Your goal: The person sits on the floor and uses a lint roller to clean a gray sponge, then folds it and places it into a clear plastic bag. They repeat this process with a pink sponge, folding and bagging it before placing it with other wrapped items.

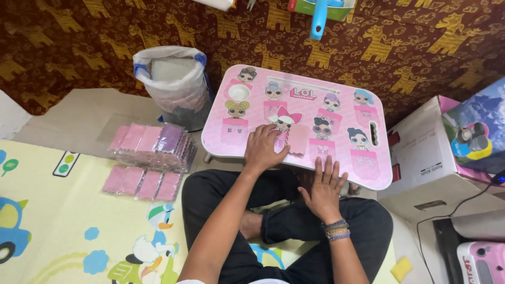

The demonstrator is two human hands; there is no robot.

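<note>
**Two hands on a pink lap table**

On a small pink lap table (247, 134) with rounded corners and a glossy top printed with cartoon dolls, the left hand (264, 149) lies palm down, fingers lightly curled and gripping nothing. Its fingertips touch a small flat pink square (298, 139) with a soft, matte look. The right hand (323, 185) rests flat at the table's near edge, fingers spread and holding nothing, beaded bracelets (336, 230) on its wrist. Most of the tabletop is bare. Left of the table, stacks of pink wrapped packets (152, 144) sit on cardboard and a cartoon play mat (63, 226). Behind them stands a white woven sack (171, 84), open at the top. A cardboard box (421, 152) stands just beside the table's right edge.
</note>
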